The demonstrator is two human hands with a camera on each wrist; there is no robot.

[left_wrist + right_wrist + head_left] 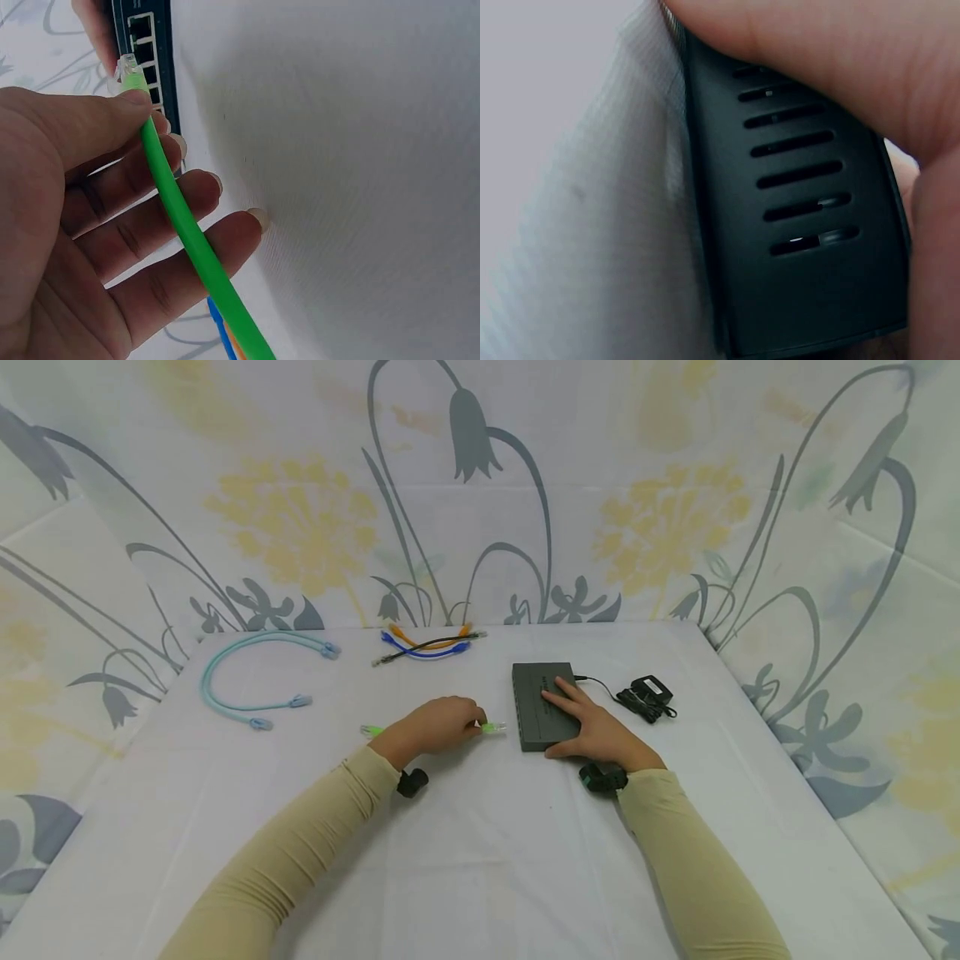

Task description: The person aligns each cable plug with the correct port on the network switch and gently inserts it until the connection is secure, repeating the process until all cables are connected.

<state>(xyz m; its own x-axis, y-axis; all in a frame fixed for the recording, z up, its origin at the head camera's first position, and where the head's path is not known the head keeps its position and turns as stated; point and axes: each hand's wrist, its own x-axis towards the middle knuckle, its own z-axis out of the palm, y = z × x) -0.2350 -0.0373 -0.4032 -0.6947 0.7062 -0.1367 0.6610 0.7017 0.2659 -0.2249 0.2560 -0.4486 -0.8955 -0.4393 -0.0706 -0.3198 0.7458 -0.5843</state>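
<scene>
Your left hand (pixel 442 727) pinches a bright green Ethernet cable (pixel 189 229) just behind one clear plug (pixel 129 69); the cable runs back across your fingers, and its other end shows left of your wrist. That clear plug points toward the dark grey network switch (pixel 537 702), near its row of ports (pixel 142 43) but apart from it. The switch lies flat, its slotted side toward your right hand (pixel 600 735), which rests on it.
</scene>
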